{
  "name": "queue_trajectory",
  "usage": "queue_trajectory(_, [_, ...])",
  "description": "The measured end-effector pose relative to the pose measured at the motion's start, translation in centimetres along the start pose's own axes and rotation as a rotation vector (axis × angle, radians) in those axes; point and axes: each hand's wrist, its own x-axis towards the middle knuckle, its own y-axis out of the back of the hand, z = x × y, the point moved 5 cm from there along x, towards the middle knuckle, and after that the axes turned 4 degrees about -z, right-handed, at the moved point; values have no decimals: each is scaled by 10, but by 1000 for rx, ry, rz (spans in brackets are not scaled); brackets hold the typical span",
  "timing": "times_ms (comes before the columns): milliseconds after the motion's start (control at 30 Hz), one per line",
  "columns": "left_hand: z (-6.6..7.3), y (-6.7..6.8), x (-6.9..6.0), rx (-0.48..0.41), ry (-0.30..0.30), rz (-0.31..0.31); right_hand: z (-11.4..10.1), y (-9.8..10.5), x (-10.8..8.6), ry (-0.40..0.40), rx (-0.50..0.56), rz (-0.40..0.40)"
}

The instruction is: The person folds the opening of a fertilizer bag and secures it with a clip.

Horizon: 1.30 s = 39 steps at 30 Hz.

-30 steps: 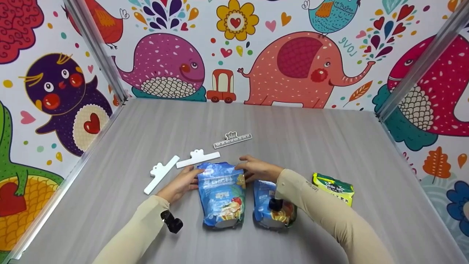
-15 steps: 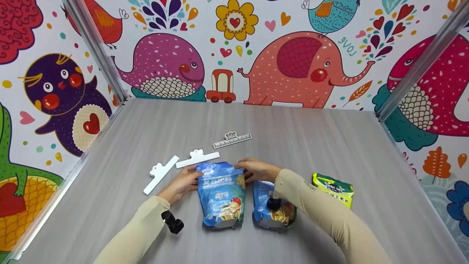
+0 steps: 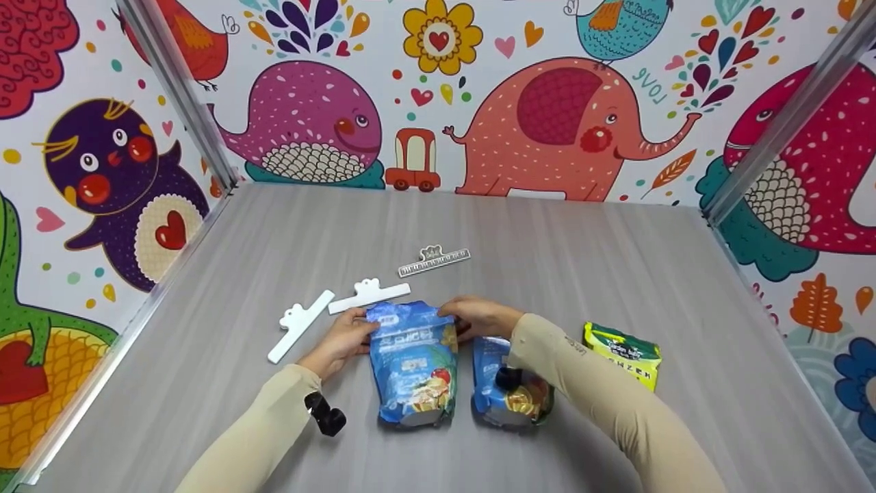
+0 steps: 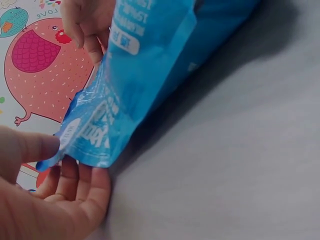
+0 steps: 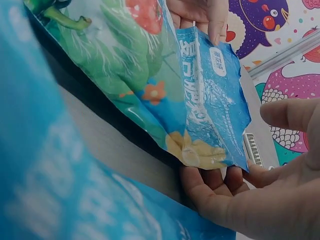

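A blue pouch (image 3: 414,370) with food pictures stands nearly upright on the table, its top facing away. My left hand (image 3: 342,340) pinches its upper left corner; the left wrist view shows the thumb (image 4: 42,146) in front and the fingers (image 4: 82,185) behind. At the upper right corner is my right hand (image 3: 482,318). In the right wrist view its fingers (image 5: 210,192) touch the pouch's back edge, while the thumb (image 5: 287,112) is held apart from the film. A second blue pouch (image 3: 489,373) sits to the right, partly hidden under my right forearm.
Two white clips (image 3: 301,327) (image 3: 369,294) lie at the left, beyond my left hand. Farther back rests a clip with a piano-key pattern (image 3: 434,262). A green and yellow packet (image 3: 626,352) lies right of my right forearm. Patterned walls surround the table (image 3: 582,260).
My right hand has shifted slightly, its raised fingers coming down closer to the pouch's upper right corner. My left hand keeps its pinch with hardly any movement.
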Motion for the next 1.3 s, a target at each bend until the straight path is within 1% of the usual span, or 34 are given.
queue_trajectory(167, [0,0,1,-14,-10,2,0,1,1,-10,-13,0])
queue_trajectory(433, [4,-1,-1,39,-39,0,-1,-1,4,-10,-65,-10])
queue_trajectory(533, [4,-2,-1,37,-44,2,-2,-2,4,-9,-77,-6])
queue_trajectory(867, [3,-1,2,25,-29,21,-4,-3,3,-19,-89,-11])
queue_trajectory(1100, [2,0,3,-16,-13,9,-4,-3,3,6,-79,-22])
queue_trajectory(1300, [5,1,2,-14,-8,8,-7,-3,2,28,-76,-34])
